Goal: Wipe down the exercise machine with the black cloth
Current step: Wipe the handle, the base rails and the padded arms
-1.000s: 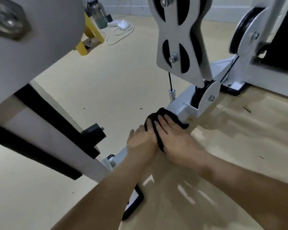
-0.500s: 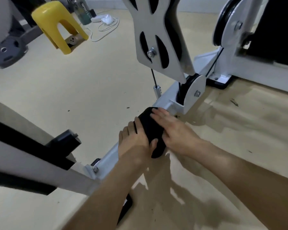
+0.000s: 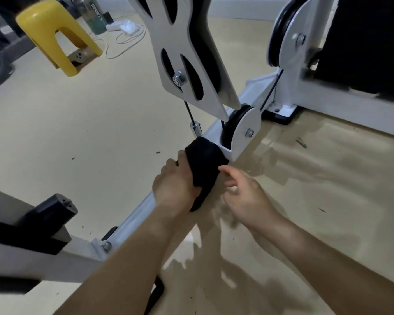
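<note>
The left hand [image 3: 176, 185] presses the soft black cloth [image 3: 203, 171] around the low white metal bar [image 3: 135, 218] of the exercise machine, mid-wipe, while the right hand [image 3: 243, 194] hovers beside it, fingers [image 3: 225, 170] spread; next, slide the cloth along.

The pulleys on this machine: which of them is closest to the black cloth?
The small low pulley on the white base bar, directly beyond the black cloth. The large pulley sits far off, upper right.

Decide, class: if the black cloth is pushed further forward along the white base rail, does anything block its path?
Yes. The black cloth, held on the white base rail by the left hand, already sits against the pulley bracket bolted onto the rail, with a cable end just beside it.
</note>
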The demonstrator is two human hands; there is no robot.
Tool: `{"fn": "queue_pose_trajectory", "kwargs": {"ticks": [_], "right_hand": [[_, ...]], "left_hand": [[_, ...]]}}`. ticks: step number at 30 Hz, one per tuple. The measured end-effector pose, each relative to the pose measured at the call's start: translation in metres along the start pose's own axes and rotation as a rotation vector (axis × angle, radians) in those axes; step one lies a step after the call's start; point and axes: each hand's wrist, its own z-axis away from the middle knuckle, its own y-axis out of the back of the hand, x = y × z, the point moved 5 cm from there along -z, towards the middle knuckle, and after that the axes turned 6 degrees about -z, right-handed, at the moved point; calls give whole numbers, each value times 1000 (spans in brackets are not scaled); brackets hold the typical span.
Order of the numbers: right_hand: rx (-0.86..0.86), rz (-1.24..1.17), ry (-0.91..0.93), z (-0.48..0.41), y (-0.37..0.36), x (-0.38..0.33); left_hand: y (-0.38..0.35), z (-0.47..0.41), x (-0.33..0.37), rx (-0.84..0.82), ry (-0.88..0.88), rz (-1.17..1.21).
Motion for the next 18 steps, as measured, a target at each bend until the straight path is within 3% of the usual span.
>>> {"fn": "queue_pose_trajectory", "kwargs": {"ticks": [3,7,9,12,18], "right_hand": [[-179,-31,-65,17,-24,-4],[-359,-16,-107,43,-50,3],[-347,-18,-128,48,-50,7],[-294,-61,-109,45,-45,8],[-75,-217,-63,25,-21,7]], "left_hand": [[-7,49,-50,-55,75,-96],[-17,96,-94,-117,22,-245],[-9,82,-85,-205,1,-298],[2,33,-42,-169,-34,-48],[11,-15,30,80,-97,23]]}}
